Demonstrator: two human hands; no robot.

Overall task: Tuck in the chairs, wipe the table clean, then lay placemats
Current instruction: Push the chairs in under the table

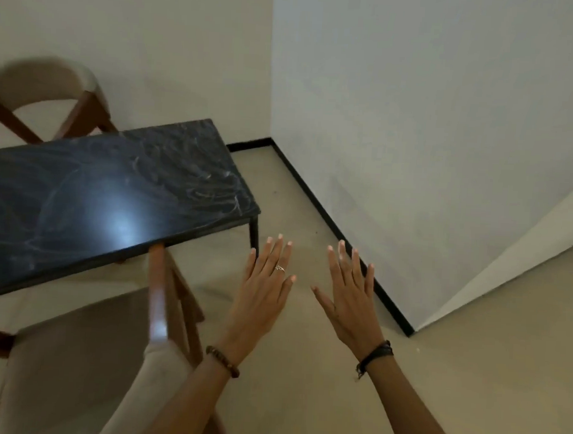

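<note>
hands: 2, both bare, held out flat, backs up, above the floor right of the near chair
left hand (261, 292): fingers (278, 249) spread wide and straight, holding nothing, touching nothing; 1 ring, 1 brown bead bracelet (223, 361) at the wrist
right hand (349, 294): fingers (343, 256) spread wide and straight, holding nothing, touching nothing; 1 dark cord bracelet (376, 354) at the wrist
surface (114, 188): 1, dark marble-look top with pale veins, black frame, 1 black leg (254, 231) seen at the near right corner; nothing lies on it; a glare spot near the front edge
chairs: 2, wood frames, beige padding
near chair (82, 355): lower left, seat partly under the front edge of the surface, right armrest (157, 296) sticks out from under that edge, blurred
far chair (49, 95): behind the surface at upper left, curved back visible, blurred; how far under it sits I cannot tell
floor (304, 367): beige, 1 black skirting strip (331, 225) along the wall
walls: 2 white ones meeting at a corner behind the surface
</note>
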